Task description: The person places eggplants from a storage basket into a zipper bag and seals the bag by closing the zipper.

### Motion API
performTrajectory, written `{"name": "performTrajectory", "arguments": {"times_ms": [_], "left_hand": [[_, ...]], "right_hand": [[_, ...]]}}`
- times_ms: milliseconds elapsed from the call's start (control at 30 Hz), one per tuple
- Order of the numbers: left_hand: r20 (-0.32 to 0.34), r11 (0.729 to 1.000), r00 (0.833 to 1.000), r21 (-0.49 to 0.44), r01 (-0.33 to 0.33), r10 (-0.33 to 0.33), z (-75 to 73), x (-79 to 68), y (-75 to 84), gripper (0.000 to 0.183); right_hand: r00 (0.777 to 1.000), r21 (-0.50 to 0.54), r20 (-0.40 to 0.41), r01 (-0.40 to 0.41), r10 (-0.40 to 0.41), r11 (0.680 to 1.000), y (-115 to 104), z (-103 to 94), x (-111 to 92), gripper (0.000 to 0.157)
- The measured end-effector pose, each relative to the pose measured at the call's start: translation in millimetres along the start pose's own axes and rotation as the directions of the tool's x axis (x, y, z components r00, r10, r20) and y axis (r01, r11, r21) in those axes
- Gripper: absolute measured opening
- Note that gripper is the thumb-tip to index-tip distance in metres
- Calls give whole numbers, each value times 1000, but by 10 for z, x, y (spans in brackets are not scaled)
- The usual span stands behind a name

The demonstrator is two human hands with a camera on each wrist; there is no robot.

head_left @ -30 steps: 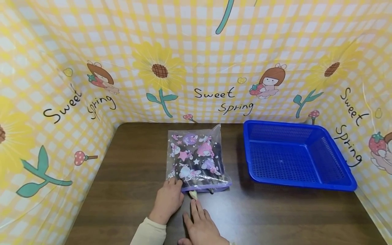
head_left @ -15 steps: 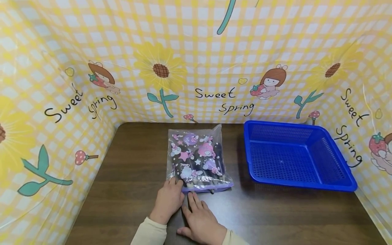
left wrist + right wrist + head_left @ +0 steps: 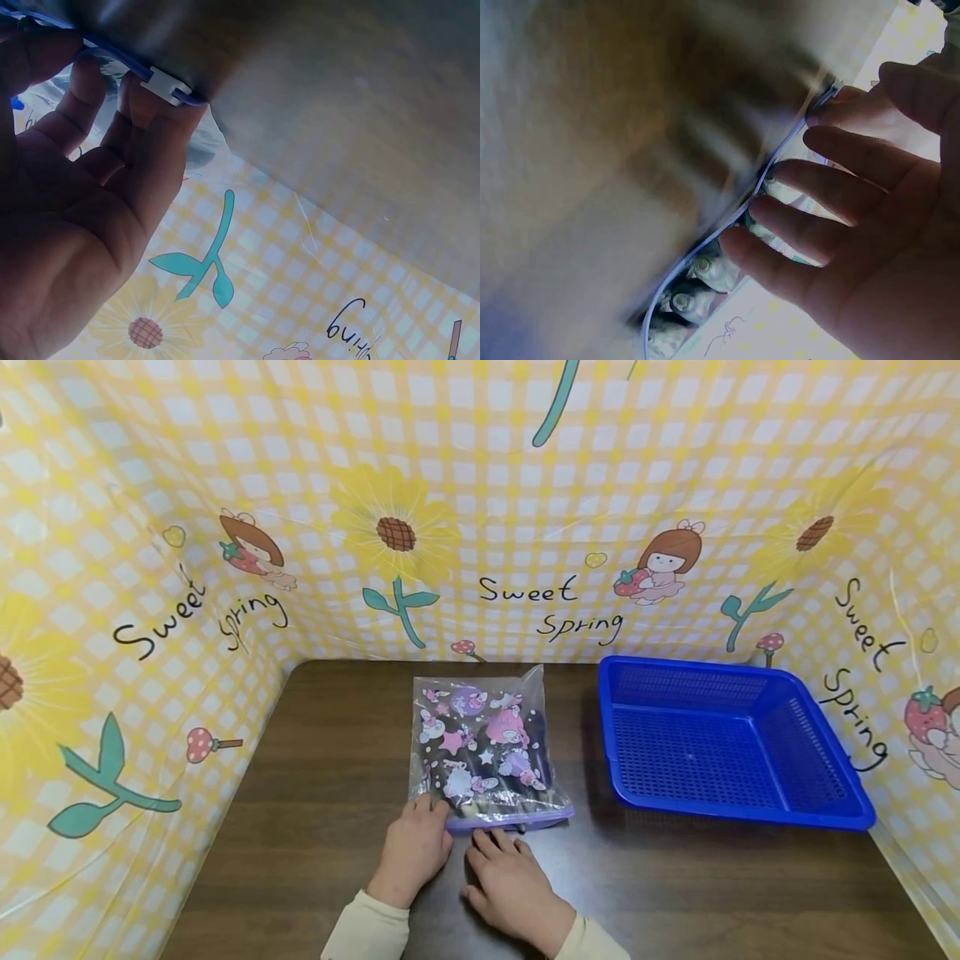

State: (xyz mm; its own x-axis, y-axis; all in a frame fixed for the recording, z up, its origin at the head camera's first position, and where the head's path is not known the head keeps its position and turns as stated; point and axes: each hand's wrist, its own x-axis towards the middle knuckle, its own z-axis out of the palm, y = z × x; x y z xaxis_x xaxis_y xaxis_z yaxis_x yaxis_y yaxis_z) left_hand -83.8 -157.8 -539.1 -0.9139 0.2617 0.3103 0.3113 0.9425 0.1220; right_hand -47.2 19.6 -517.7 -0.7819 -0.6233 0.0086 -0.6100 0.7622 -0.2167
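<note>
A clear zip bag printed with pink and purple cartoon figures lies on the table, its purple zip edge toward me. Dark, long things fill it. In the right wrist view their pale, rounded ends line the open mouth. My left hand grips the bag's near left corner; the left wrist view shows its fingers at the edge beside a white zip slider. My right hand has its fingers extended, fingertips right at the mouth's edge, and holds nothing.
A blue perforated plastic basket stands right of the bag on the brown wooden table. A yellow checked cloth with flower prints rises behind and at both sides.
A pale end that stuck out of the bag's mouth has gone inside as my right hand moved forward against it. The right hand then shifted slightly right; the left stayed at the corner.
</note>
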Motion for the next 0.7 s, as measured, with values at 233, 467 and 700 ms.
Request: {"name": "performTrajectory", "arguments": {"times_ms": [233,467,700], "left_hand": [[21,1000,1000,13,6,-6,5,-10,-13,20],[45,1000,999,4,23,-23,21,-20,-17,18],[8,1000,1000,-9,10,-10,-3,-12,-12,19]], "right_hand": [[999,27,48,9,-10,1000,-29,71,-11,56],[996,57,93,-15,9,998,-8,54,-3,54],[994,80,36,-104,101,991,158,-3,-105,48]]}}
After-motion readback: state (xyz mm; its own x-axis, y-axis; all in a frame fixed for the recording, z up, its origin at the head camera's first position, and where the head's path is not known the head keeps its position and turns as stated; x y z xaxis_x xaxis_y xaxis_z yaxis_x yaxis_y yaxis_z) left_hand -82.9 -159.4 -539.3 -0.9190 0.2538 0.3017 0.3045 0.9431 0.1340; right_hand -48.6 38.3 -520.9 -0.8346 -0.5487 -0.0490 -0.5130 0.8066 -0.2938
